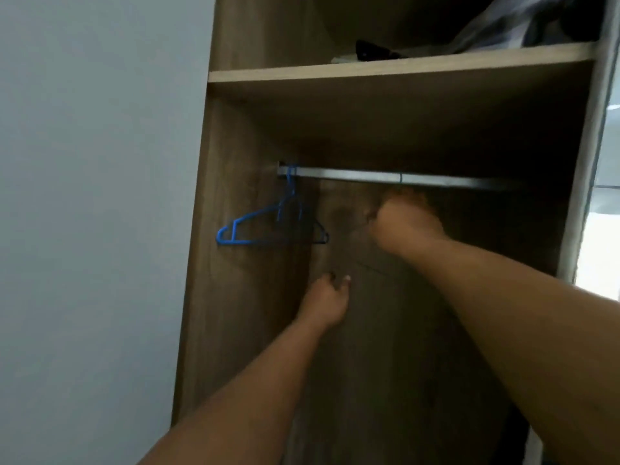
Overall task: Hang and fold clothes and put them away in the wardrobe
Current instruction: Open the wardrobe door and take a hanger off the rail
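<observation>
A brown wooden wardrobe (pixel 235 297) stands open with a metal rail (pixel 469 182) under its shelf. A dark brown garment (pixel 385 330) hangs from a hanger whose hook (pixel 400 178) sits over the rail. My right hand (pixel 406 219) is just below that hook, with its fingers curled round the top of the hanger and garment; motion blur hides the detail. Lower down, my left hand (pixel 330 298) pinches the garment's left edge. Two empty hangers, one blue (pixel 248 226) and one dark (pixel 318 234), hang at the rail's left end.
The shelf (pixel 402 63) above the rail holds dark items and a clear plastic bag (pixel 510 25). A pale wall (pixel 94 196) runs along the left. A bright opening shows past the wardrobe's right side (pixel 600 229).
</observation>
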